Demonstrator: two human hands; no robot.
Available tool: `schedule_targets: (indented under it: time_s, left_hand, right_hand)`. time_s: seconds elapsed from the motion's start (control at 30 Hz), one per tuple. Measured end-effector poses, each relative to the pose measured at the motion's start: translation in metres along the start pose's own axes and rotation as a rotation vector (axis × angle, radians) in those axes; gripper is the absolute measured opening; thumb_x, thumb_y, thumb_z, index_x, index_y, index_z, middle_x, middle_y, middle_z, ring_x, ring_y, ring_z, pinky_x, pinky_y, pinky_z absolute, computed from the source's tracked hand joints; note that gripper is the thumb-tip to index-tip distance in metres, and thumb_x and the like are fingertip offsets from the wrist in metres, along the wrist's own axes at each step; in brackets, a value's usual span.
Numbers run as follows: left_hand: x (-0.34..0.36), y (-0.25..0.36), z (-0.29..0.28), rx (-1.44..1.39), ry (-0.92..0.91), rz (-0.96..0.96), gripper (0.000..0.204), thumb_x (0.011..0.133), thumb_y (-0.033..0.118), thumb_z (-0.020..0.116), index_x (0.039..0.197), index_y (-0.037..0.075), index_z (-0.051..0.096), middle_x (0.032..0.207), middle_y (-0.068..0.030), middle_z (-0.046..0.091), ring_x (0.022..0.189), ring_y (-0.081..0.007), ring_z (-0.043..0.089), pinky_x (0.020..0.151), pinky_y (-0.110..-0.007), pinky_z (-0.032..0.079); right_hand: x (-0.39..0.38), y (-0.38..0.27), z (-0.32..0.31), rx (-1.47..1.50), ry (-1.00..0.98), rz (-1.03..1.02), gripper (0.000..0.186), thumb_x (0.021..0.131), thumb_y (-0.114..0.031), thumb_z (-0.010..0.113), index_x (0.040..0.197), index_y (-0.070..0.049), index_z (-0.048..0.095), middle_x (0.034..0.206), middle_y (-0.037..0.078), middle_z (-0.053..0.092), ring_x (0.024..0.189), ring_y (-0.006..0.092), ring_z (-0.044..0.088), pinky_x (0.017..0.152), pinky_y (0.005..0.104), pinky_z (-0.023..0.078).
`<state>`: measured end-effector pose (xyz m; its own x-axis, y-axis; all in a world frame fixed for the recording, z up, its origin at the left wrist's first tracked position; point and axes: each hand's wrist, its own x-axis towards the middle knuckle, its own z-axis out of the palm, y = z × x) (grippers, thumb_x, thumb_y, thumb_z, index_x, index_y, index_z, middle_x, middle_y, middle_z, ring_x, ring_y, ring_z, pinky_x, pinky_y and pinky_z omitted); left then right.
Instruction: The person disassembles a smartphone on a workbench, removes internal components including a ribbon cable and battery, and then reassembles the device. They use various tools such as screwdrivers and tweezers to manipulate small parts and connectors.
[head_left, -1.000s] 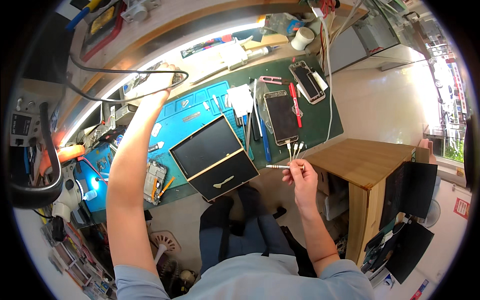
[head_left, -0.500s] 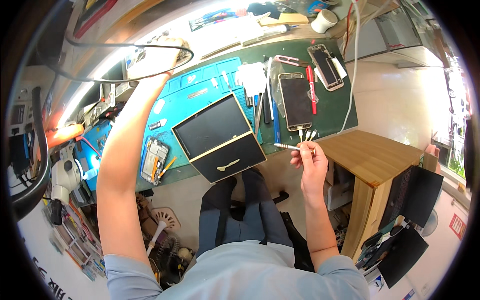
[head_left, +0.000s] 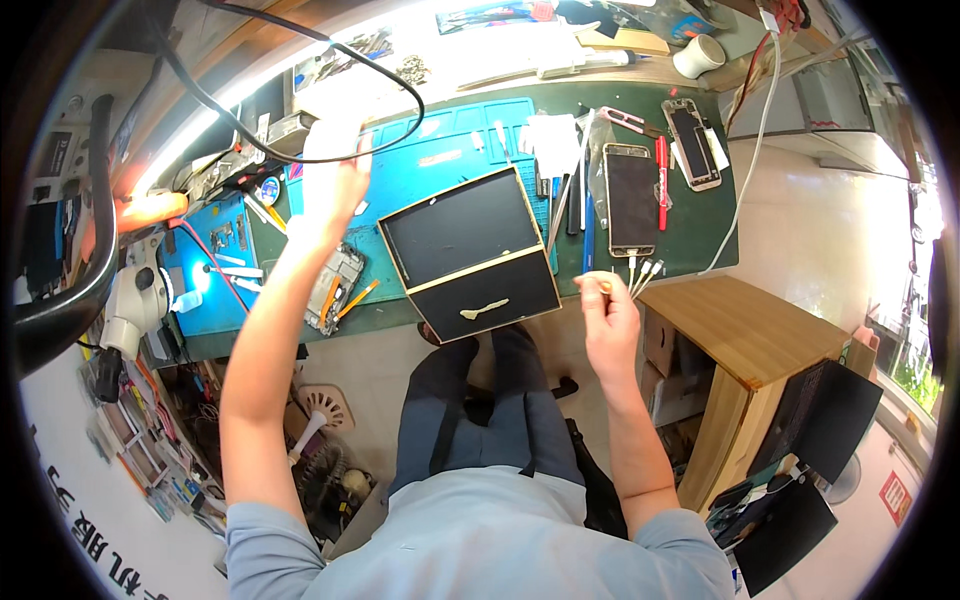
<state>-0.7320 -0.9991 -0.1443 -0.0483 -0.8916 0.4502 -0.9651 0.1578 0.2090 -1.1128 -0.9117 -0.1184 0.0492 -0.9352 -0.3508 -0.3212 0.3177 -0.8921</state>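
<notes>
My right hand [head_left: 610, 320] is closed at the bench's front edge, just below the cable plugs, in a pinch around a slim silver screwdriver, which is mostly hidden by the fingers now. My left hand [head_left: 338, 170] reaches over the left part of the blue work mat [head_left: 400, 155]; glare washes out its fingers, so whether they hold anything is unclear. Below that wrist lies an opened phone [head_left: 338, 285], partly covered by my forearm, with orange-yellow strips on it. Between my arms a black box with pale edges [head_left: 460, 225] rests tilted on the mat, overhanging the bench's front.
A dark-screened phone [head_left: 630, 200], a red marker [head_left: 662, 185] and another phone part [head_left: 692, 145] lie on the right. Tweezers and pen-like tools [head_left: 572, 205] stand beside the box. A black cable [head_left: 415, 95] loops above my left hand. A microscope [head_left: 135, 305] stands at left.
My left hand has come back from the far shelf toward me, over the mat. The right hand stays closed and has turned, hiding most of the screwdriver. The whole view has shifted.
</notes>
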Motion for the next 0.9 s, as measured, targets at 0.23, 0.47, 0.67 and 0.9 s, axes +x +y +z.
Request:
schedule_targets:
  time_s: [0.23, 0.47, 0.67, 0.9]
  left_hand:
    - [-0.110, 0.087, -0.052, -0.395, -0.144, -0.406, 0.026, 0.090, 0.001, 0.069, 0.116, 0.003, 0.066, 0.098, -0.0099, 0.065, 0.078, -0.0208, 0.059, 0.071, -0.032, 0.051]
    - [-0.155, 0.153, -0.058, -0.657, -0.153, -0.968, 0.051, 0.097, 0.009, 0.063, 0.143, -0.001, 0.044, 0.126, -0.0150, 0.058, 0.101, -0.0185, 0.062, 0.078, -0.030, 0.054]
    - [-0.172, 0.154, -0.078, -1.307, -0.081, -1.532, 0.049, 0.108, 0.028, 0.051, 0.146, -0.001, 0.041, 0.123, -0.0111, 0.061, 0.100, -0.0176, 0.064, 0.084, -0.031, 0.053]
    - [-0.156, 0.138, -0.124, -1.647, 0.213, -1.450, 0.048, 0.110, 0.032, 0.042, 0.145, -0.001, 0.038, 0.134, -0.0211, 0.057, 0.114, -0.0292, 0.065, 0.094, -0.038, 0.056]
  right_hand:
    - [0.014, 0.003, 0.031, -0.435, 0.009, -0.100, 0.025, 0.092, -0.024, 0.071, 0.110, -0.007, 0.068, 0.095, 0.007, 0.066, 0.085, 0.0208, 0.066, 0.076, 0.0341, 0.052]
    - [0.018, 0.006, 0.025, -0.382, -0.146, -0.026, 0.033, 0.094, -0.027, 0.070, 0.118, -0.005, 0.064, 0.077, 0.004, 0.066, 0.066, 0.0160, 0.063, 0.064, 0.0331, 0.051]
    - [0.015, -0.010, 0.005, 0.254, -0.320, 0.179, 0.041, 0.101, -0.015, 0.058, 0.140, -0.002, 0.053, 0.078, -0.002, 0.062, 0.055, 0.0015, 0.042, 0.049, 0.0195, 0.034]
    - [0.022, -0.035, 0.004, 0.679, -0.363, 0.244, 0.036, 0.102, -0.008, 0.051, 0.137, 0.002, 0.052, 0.112, 0.013, 0.069, 0.048, 0.0002, 0.037, 0.040, 0.0166, 0.028]
